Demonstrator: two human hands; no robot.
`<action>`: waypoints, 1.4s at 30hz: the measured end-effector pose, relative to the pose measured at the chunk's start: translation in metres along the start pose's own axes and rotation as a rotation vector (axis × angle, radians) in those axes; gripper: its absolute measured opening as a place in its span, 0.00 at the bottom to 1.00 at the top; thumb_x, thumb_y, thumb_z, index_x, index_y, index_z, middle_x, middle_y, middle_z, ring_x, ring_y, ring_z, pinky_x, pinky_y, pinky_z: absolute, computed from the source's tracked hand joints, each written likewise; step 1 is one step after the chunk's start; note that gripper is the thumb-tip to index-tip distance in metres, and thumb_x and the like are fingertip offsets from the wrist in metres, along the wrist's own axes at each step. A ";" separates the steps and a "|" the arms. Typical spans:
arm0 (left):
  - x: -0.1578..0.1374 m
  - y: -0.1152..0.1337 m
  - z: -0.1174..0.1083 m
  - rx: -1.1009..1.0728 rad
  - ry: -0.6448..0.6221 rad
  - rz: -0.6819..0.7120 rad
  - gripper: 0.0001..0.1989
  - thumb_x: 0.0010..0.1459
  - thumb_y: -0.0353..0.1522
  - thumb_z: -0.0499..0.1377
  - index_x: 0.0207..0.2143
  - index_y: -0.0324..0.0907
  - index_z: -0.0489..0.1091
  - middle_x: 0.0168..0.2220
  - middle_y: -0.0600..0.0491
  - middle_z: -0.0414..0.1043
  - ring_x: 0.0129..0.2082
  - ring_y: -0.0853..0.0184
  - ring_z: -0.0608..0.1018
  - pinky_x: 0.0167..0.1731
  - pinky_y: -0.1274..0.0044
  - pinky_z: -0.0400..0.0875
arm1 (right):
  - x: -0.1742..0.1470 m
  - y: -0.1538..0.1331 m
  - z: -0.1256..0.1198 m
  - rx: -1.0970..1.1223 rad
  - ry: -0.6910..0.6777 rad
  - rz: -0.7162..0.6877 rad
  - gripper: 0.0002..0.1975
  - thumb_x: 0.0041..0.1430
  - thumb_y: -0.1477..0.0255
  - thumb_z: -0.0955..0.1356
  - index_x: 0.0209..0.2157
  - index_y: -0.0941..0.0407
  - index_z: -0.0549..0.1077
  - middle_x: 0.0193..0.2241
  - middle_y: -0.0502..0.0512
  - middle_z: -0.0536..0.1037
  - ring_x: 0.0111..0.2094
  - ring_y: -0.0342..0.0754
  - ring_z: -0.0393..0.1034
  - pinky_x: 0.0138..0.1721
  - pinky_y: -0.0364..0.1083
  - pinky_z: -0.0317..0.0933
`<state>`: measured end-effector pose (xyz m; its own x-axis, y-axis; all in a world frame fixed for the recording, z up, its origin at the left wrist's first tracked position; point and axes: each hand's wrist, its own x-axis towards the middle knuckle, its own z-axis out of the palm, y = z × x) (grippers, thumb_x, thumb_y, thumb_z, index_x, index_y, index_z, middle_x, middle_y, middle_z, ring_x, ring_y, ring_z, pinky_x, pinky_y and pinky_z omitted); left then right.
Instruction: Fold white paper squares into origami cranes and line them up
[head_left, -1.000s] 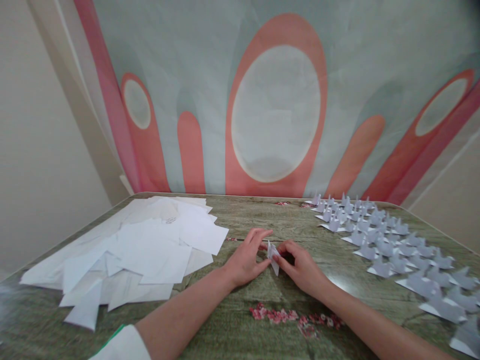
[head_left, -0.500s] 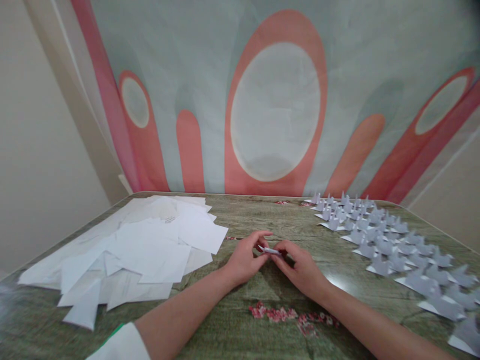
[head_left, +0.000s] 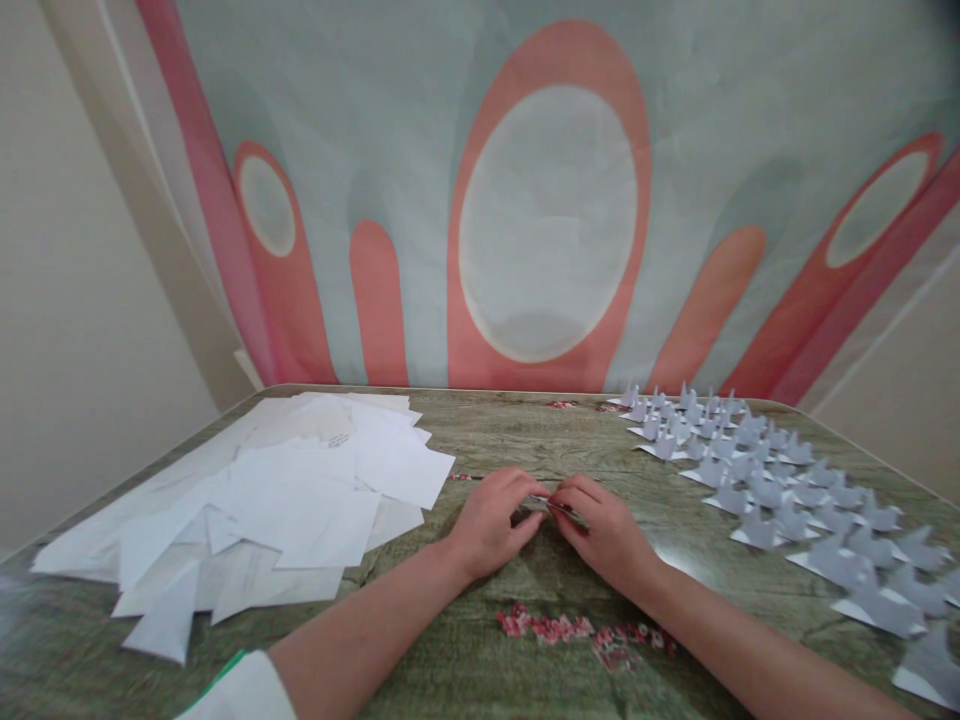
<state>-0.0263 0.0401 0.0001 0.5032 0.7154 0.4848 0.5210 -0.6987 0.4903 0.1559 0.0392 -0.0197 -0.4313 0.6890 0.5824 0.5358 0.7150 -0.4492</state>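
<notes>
Between my hands, just over the middle of the table, is a small narrow piece of folded paper (head_left: 550,502), mostly hidden by the fingers. My left hand (head_left: 496,522) pinches its left end between thumb and fingertips. My right hand (head_left: 600,522) pinches the right end, its fingers curled around it. The fingertips of both hands nearly meet. How the paper is folded cannot be made out.
A spread pile of white paper sheets (head_left: 300,500) lies on the left of the wood-patterned table (head_left: 420,660). Rows of folded white paper birds (head_left: 765,490) stand along the right side. A printed backdrop (head_left: 420,120) hangs behind the table's far edge.
My left fingers have come down and closed over the paper, with the fingertips nearer my right hand. Less of the paper shows now. The pile and the birds stay as they were.
</notes>
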 end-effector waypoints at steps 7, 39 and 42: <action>-0.001 -0.003 -0.001 0.140 0.004 0.027 0.05 0.54 0.28 0.55 0.35 0.42 0.67 0.35 0.53 0.71 0.38 0.66 0.71 0.39 0.75 0.63 | -0.002 0.001 -0.003 -0.306 -0.032 -0.164 0.06 0.56 0.79 0.62 0.34 0.57 0.69 0.33 0.55 0.72 0.35 0.48 0.64 0.37 0.47 0.56; 0.000 -0.003 0.000 0.178 -0.225 0.048 0.04 0.52 0.25 0.54 0.30 0.41 0.66 0.31 0.54 0.68 0.33 0.68 0.70 0.36 0.78 0.63 | 0.002 -0.004 -0.006 -0.417 -0.229 -0.155 0.04 0.55 0.76 0.64 0.29 0.55 0.70 0.26 0.53 0.71 0.30 0.47 0.63 0.34 0.48 0.53; 0.001 -0.003 -0.002 0.120 -0.233 0.040 0.04 0.52 0.25 0.54 0.31 0.41 0.66 0.32 0.54 0.68 0.34 0.68 0.70 0.36 0.78 0.63 | 0.003 -0.002 -0.010 -0.315 -0.259 -0.097 0.04 0.54 0.76 0.64 0.30 0.55 0.71 0.29 0.53 0.71 0.33 0.47 0.64 0.36 0.48 0.54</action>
<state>-0.0287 0.0425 0.0003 0.6627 0.6792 0.3155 0.5685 -0.7305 0.3784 0.1610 0.0387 -0.0105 -0.6374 0.6564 0.4037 0.6622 0.7344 -0.1485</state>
